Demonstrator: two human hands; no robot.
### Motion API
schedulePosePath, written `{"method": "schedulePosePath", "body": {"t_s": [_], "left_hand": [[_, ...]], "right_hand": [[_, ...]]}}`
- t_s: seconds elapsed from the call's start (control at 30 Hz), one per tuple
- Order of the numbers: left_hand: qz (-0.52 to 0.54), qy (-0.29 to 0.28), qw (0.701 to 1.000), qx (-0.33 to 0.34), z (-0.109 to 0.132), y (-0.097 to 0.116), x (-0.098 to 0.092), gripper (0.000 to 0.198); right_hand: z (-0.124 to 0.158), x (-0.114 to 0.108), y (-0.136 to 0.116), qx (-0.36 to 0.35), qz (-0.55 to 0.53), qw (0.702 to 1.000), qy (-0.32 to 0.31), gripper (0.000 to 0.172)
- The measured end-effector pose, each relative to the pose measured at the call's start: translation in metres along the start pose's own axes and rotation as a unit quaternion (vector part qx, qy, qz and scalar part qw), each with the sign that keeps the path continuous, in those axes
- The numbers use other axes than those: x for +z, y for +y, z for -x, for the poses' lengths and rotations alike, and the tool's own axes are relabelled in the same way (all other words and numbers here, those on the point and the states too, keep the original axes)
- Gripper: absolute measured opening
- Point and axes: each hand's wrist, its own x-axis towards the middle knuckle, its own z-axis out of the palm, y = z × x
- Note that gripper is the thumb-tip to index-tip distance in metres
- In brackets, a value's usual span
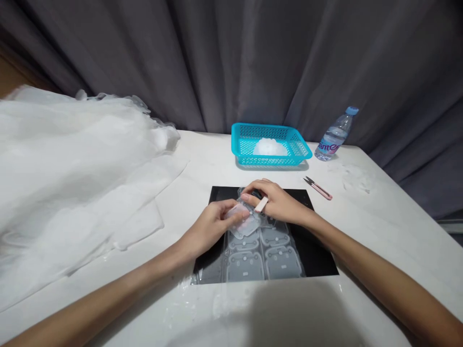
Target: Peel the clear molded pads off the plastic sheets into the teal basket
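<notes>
My left hand [220, 219] pinches a loose translucent piece [246, 226] with rounded corners, lifted at the top of a clear sheet. Closed around thread snips [261, 204], my right hand [277, 200] meets the piece's far edge; a pale pink handle shows below the fingers, and the blades are mostly hidden. Under both hands the clear plastic sheet [246, 266] carries several rounded rectangular outlines with small dots. It lies on a black mat [318, 258] on the white table.
A heap of white translucent sheets [79, 159] covers the left side. Behind the mat stands a turquoise basket [269, 160] holding a white pile [269, 147]. Farther right are a water bottle [331, 140], another pair of snips [318, 188] and clear scraps [352, 178]. A grey curtain [224, 62] hangs behind.
</notes>
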Motion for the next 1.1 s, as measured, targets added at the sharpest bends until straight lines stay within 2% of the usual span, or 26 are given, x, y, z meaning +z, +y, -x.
{"method": "schedulePosePath", "body": {"t_s": [0.1,0.17,0.27,0.33,0.4,0.43,0.5,0.53,0.57,0.6,0.63,0.7,0.73,0.8,0.87,0.9,1.03,1.1], "left_hand": [[-0.077,0.0,0.997,0.016,0.005,0.006,0.0,0.04],[-0.123,0.002,0.992,0.019,0.007,0.011,-0.002,0.044],[-0.2,-0.013,0.979,0.031,0.009,0.017,-0.003,0.048],[-0.273,-0.015,0.96,0.059,0.011,0.019,-0.001,0.046],[-0.375,-0.005,0.916,0.144,0.017,0.019,0.007,0.039],[-0.431,0.001,0.879,0.207,0.021,0.02,0.013,0.035],[-0.522,0.013,0.785,0.334,0.032,0.022,0.026,0.034],[-0.545,0.019,0.753,0.367,0.038,0.024,0.03,0.035],[-0.551,0.029,0.744,0.375,0.043,0.026,0.033,0.035],[-0.534,0.021,0.762,0.365,0.045,0.028,0.032,0.034],[-0.496,-0.01,0.801,0.336,0.045,0.029,0.029,0.03],[-0.395,-0.037,0.896,0.199,0.038,0.03,0.014,0.029],[-0.348,-0.035,0.926,0.141,0.031,0.029,0.005,0.032],[-0.241,-0.065,0.966,0.061,0.014,0.025,-0.013,0.029],[-0.143,-0.089,0.986,0.014,0.0,0.019,-0.025,0.025],[-0.109,-0.097,0.989,0.0,-0.005,0.017,-0.028,0.025],[-0.031,-0.09,0.995,-0.015,-0.012,0.01,-0.029,0.025],[-0.014,-0.083,0.996,-0.009,-0.011,0.01,-0.026,0.027]], "right_hand": [[-0.008,-0.001,-0.002,0.05,-0.093,0.992,-0.066,0.021],[-0.012,-0.008,-0.002,0.053,-0.121,0.984,-0.115,0.021],[-0.013,-0.019,-0.004,0.035,-0.113,0.979,-0.164,0.017],[-0.012,-0.023,-0.007,0.034,-0.076,0.979,-0.184,0.011],[-0.013,-0.022,-0.01,0.05,-0.008,0.983,-0.178,0.005],[-0.014,-0.019,-0.01,0.066,0.034,0.985,-0.156,0.003],[-0.017,-0.013,-0.009,0.108,0.107,0.983,-0.099,0.005],[-0.018,-0.011,-0.007,0.126,0.13,0.981,-0.073,0.007],[-0.02,-0.009,-0.004,0.137,0.142,0.979,-0.057,0.008],[-0.021,-0.008,-0.001,0.14,0.146,0.978,-0.051,0.008],[-0.021,-0.009,0.003,0.136,0.146,0.978,-0.054,0.009],[-0.021,-0.014,0.007,0.115,0.123,0.984,-0.059,0.011],[-0.02,-0.018,0.008,0.104,0.093,0.989,-0.051,0.015],[-0.017,-0.028,0.006,0.091,0.019,0.995,-0.019,0.026],[-0.012,-0.036,0.001,0.099,-0.031,0.995,-0.007,0.033],[-0.008,-0.039,-0.002,0.109,-0.038,0.993,-0.024,0.035],[0.002,-0.035,-0.004,0.108,-0.06,0.979,-0.16,0.034],[0.004,-0.027,-0.001,0.085,-0.092,0.974,-0.188,0.029]]}}
